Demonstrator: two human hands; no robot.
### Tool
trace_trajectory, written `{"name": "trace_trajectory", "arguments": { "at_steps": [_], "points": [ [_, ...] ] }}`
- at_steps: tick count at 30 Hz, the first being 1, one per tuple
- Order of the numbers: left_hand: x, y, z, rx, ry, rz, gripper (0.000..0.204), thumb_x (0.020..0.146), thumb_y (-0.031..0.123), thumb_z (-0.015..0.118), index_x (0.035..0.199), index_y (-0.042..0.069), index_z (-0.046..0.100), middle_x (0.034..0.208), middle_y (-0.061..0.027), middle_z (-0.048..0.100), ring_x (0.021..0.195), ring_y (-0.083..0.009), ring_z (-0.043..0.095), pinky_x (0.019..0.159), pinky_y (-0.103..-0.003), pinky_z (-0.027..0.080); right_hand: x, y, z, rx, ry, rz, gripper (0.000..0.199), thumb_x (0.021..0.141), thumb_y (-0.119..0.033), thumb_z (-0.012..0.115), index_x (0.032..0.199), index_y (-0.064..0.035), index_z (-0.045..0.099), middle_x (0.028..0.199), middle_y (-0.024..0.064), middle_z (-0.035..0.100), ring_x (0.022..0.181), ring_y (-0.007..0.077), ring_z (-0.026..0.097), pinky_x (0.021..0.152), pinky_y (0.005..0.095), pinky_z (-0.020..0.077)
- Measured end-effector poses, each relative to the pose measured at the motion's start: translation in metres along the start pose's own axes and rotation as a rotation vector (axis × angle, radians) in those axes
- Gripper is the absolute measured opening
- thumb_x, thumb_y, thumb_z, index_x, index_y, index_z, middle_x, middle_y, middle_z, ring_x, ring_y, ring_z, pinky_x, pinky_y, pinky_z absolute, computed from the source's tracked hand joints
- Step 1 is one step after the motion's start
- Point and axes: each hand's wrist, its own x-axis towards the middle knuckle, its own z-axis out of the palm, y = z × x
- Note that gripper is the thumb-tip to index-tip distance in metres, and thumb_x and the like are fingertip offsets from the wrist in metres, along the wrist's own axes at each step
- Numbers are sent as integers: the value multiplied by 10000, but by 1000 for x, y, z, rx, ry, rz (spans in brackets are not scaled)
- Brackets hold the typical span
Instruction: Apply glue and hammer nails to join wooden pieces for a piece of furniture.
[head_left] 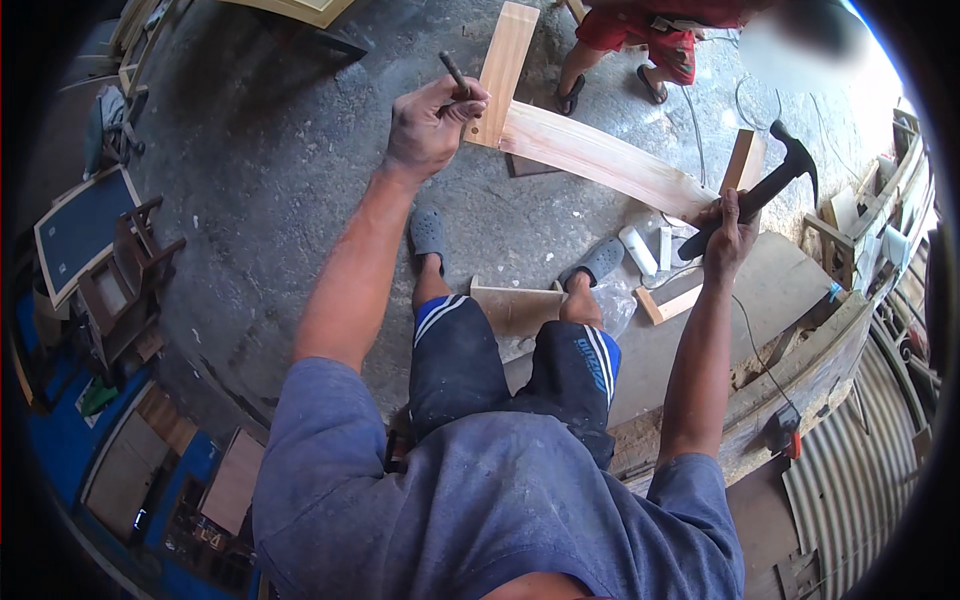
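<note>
My left hand [425,130] is closed around a short dark rod [453,70], perhaps a punch; its exact kind is unclear. The hand is beside the left upright [510,60] of a pale wooden frame, near a small dark spot low on that piece. A wide cross board [600,155] runs from there to the right upright [743,163]. My right hand [732,240] grips a hammer [770,185] by its dark handle, head pointing up and away. This hand overlaps the frame's right end; whether it also touches the wood, I cannot tell.
Another person in red shorts [675,52] stands beyond the frame. Near my right foot are a white bottle-like object [638,250] and wood offcuts [682,303]. A long bench-like ledge [830,340] runs along the right. Dark wooden furniture [125,265] stands at left.
</note>
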Motion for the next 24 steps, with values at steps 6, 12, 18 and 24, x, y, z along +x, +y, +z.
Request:
{"name": "trace_trajectory", "arguments": {
  "at_steps": [6,12,18,24],
  "points": [
    [3,-9,-6,-45,-97,122,97,848,-38,633,924,19,650,845,-42,684,787,-115,655,716,-260,540,-10,-18,19,-66,-17,-60,191,971,-208,553,965,-35,472,627,26,496,508,119,507,490,260,447],
    [3,-15,-8,-172,-150,102,222,833,-158,537,942,12,630,880,-43,671,836,-108,648,743,-248,543,-65,-85,70,-261,-390,3,241,992,-251,485,1034,-18,527,579,14,491,493,109,489,473,253,382],
    [2,-20,-9,-222,-144,111,244,829,-175,494,939,2,621,892,-51,661,851,-114,647,748,-243,546,-78,-162,127,-684,-690,-107,365,990,-337,459,1157,-15,505,645,154,566,589,318,598,572,399,441],
    [0,-16,-8,-189,-132,238,240,794,-183,528,945,-19,616,876,-90,655,841,-154,663,718,-270,567,-97,-188,151,-833,-683,-305,308,975,-257,500,1179,-28,473,653,190,569,613,394,599,571,445,437]
  ]
}}
